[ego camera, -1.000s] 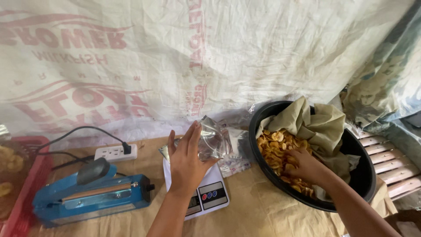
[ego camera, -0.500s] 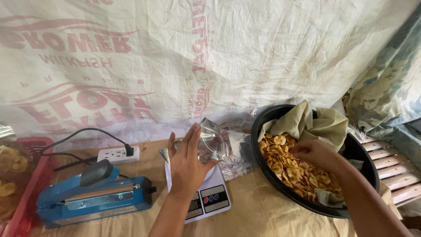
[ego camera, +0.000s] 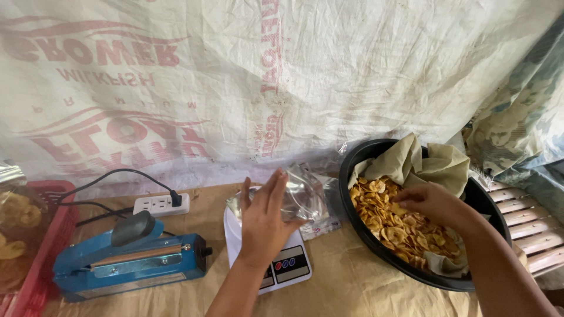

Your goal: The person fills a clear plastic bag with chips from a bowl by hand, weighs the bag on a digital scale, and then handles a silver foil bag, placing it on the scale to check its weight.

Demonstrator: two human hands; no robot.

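Observation:
My left hand [ego camera: 265,222] holds a clear plastic bag [ego camera: 302,195] upright on a white kitchen scale [ego camera: 282,265], fingers spread against the bag's side. My right hand [ego camera: 433,203] hovers over the yellow chips [ego camera: 388,220] in a large black basin [ego camera: 405,264], fingers bunched as if pinching a few chips; I cannot see clearly what is in them. A tan cloth [ego camera: 423,163] lines the basin's far side.
A blue heat sealer [ego camera: 126,261] lies left of the scale, its cable running to a white power strip [ego camera: 161,204]. A red basket [ego camera: 41,252] with bagged chips stands at the far left. A printed white sack hangs behind. Wooden slats [ego camera: 531,226] lie at right.
My right hand has lifted out of the chips and drifted left toward the bag. The left hand stays on the bag at the scale.

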